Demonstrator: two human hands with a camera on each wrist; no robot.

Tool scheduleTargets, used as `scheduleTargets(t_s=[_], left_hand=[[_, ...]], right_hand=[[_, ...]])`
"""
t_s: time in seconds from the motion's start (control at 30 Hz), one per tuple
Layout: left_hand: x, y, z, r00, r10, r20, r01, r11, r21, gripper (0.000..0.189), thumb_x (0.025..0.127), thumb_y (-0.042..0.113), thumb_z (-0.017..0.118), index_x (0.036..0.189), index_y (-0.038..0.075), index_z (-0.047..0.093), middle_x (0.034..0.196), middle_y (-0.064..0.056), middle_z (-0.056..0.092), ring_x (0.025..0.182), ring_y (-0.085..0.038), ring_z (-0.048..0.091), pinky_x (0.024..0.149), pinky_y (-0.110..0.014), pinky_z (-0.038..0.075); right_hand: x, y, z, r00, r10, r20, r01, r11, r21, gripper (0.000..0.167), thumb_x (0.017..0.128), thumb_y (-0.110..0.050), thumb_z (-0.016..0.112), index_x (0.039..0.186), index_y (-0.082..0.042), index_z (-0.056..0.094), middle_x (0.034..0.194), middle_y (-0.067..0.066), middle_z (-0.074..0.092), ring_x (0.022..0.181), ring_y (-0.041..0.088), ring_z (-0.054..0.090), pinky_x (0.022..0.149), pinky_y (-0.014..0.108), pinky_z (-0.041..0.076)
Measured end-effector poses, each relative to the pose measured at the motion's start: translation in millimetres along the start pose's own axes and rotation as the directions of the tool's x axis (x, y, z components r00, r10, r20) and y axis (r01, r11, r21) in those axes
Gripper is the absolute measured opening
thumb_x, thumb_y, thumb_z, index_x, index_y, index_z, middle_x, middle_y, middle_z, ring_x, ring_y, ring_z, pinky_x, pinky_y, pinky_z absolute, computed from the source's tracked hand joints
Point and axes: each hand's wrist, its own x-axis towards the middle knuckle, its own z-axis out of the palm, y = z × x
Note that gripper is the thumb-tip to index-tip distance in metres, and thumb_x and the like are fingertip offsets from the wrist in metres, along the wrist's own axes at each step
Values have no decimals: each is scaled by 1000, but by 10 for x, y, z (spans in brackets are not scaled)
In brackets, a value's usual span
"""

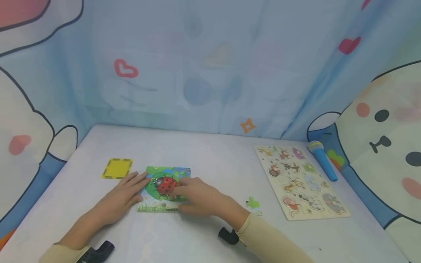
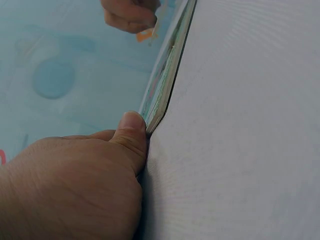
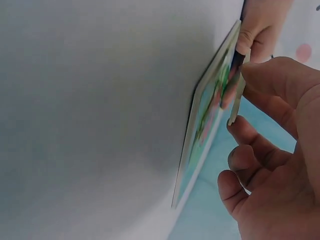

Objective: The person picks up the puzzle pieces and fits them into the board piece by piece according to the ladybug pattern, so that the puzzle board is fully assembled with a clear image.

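Note:
A square ladybug jigsaw puzzle [image 1: 152, 206] lies flat on the table, a red spotted ladybug on green in its middle. My left hand [image 1: 123, 199] rests at the puzzle's left edge, fingers stretched onto its upper left; the left wrist view shows the thumb [image 2: 131, 131] against the board's edge. Over the puzzle's right side, my right hand [image 1: 200, 197] pinches a thin flat puzzle piece [image 3: 237, 102] between thumb and fingers, tilted and just off the board. The piece's printed face is hidden, and the hand covers the puzzle's right edge.
A yellow square [image 1: 117, 168] lies behind the left hand. Right of the right hand is a loose green puzzle piece [image 1: 252, 202] with a small pale one by it. Further right are a wooden animal puzzle board [image 1: 279, 195] and a blue toy microphone [image 1: 323, 162].

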Motion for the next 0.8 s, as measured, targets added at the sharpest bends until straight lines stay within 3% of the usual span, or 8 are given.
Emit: scheduleTargets(t_s=[0.27, 0.5, 0.63, 0.8], left_hand=[[-3, -17, 8, 1000, 1, 0, -1, 1000, 4, 55, 99, 27, 57, 150, 13, 40, 158, -6, 29, 145, -37, 17, 111, -59, 24], [11, 0, -1, 1000, 8, 8, -8, 1000, 0, 56, 99, 26, 58, 150, 12, 40, 158, -6, 29, 145, -37, 16, 111, -59, 24], [21, 7, -14, 1000, 16, 10, -16, 1000, 3, 56, 99, 25, 58, 150, 11, 40, 158, -7, 29, 145, -38, 17, 111, -59, 24], [14, 1, -22, 1000, 15, 11, -15, 1000, 6, 55, 99, 24, 58, 149, 11, 41, 157, -8, 30, 144, -39, 17, 111, -59, 24]], right_hand=[[226, -60, 114, 1000, -7, 25, 7, 1000, -13, 30, 85, -18, 69, 114, -22, 72, 109, -5, 60, 93, 5, 51, 78, 19, 44], [284, -95, 91, 998, 27, 52, -26, 999, -32, 31, 84, -16, 70, 114, -22, 72, 107, -3, 58, 86, 5, 49, 70, 17, 43], [282, -119, 87, 993, 60, 99, -51, 994, -93, 32, 87, -18, 69, 118, -26, 70, 111, -5, 58, 89, 9, 47, 76, 23, 43], [231, -118, 75, 979, 91, 182, -64, 987, -149, 38, 93, -25, 63, 131, -33, 62, 130, -9, 53, 100, 14, 43, 83, 34, 41]])
